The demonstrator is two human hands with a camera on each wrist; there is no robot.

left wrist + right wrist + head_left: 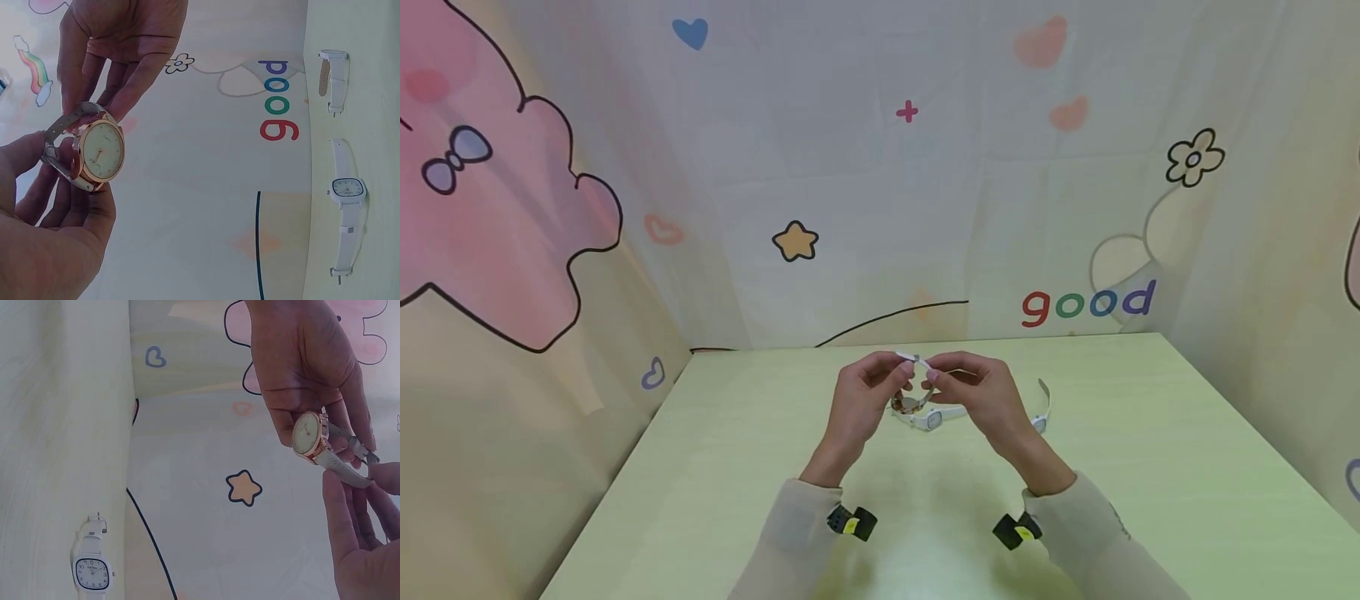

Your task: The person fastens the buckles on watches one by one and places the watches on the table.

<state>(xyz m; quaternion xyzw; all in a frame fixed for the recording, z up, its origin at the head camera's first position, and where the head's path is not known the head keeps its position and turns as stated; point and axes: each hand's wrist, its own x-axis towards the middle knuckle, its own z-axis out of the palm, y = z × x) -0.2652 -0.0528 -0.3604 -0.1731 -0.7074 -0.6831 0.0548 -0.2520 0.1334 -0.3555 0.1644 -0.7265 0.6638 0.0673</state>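
Observation:
Both hands hold up a wristwatch (102, 153) with a rose-gold case, a pale dial and a whitish strap. My left hand (859, 392) pinches the strap on the left side, its thumb near where the two strap ends meet. From the right, my right hand (992, 400) grips the other side of the strap with thumb and fingers. The strap curves into a loop, and the case (307, 433) hangs at its bottom in the head view. Fingers partly cover the buckle, so whether it is fastened cannot be told.
Beyond the hands, a white watch (347, 187) with a squarish dial lies stretched out on the pale table (715, 500). Another white-strapped watch (337, 81) rests on its side farther right. A printed cloth (880, 192) hangs behind the table.

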